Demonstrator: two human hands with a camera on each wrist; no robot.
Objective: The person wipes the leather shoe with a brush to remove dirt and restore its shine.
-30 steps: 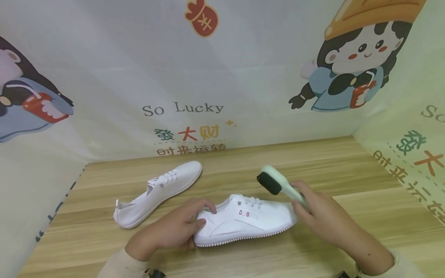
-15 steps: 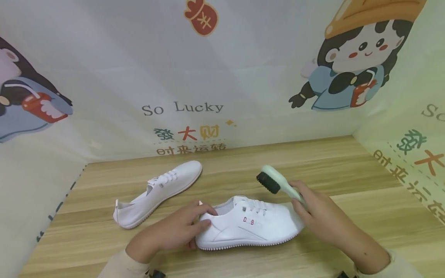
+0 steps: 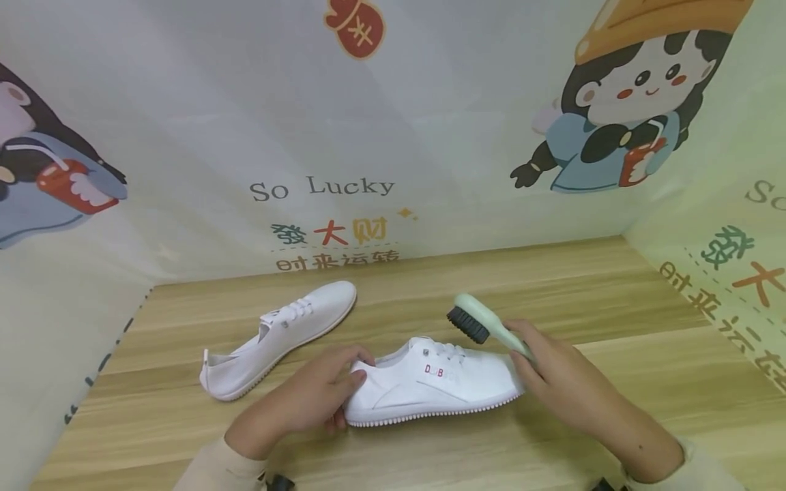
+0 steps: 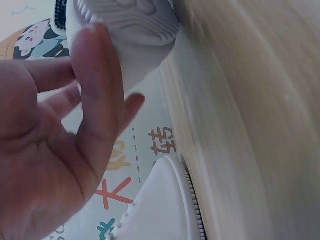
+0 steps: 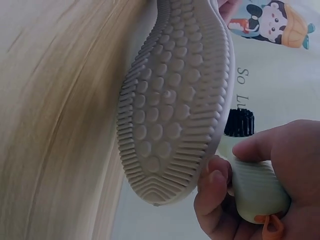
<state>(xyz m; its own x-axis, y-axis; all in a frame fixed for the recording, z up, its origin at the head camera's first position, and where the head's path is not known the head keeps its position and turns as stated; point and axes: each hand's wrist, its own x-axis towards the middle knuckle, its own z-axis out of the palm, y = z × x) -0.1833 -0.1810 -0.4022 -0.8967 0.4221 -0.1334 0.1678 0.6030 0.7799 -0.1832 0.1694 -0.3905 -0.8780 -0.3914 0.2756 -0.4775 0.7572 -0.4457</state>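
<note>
My left hand (image 3: 322,385) grips the heel of a white lace-up shoe (image 3: 393,392), thumb on the near side and fingers at the collar. Raised off the table, the shoe shows its studded sole (image 5: 165,105) in the right wrist view. My right hand (image 3: 549,361) holds a pale green brush (image 3: 479,310) by its handle, with fingertips close to the shoe's toe. The brush's black bristles (image 3: 468,325) sit above and behind the laces, apart from the upper. An orange loop (image 5: 271,226) hangs from the handle end.
A second white shoe (image 3: 279,341) lies on the wood-patterned table (image 3: 583,286) at the left, toe pointing to the back right. A printed cloth wall (image 3: 454,150) rises behind the table and along both sides.
The held shoe dips and tilts its opening toward me, then comes back up and slightly left. The brush shifts a little left and its bristles turn. The second shoe stays put.
</note>
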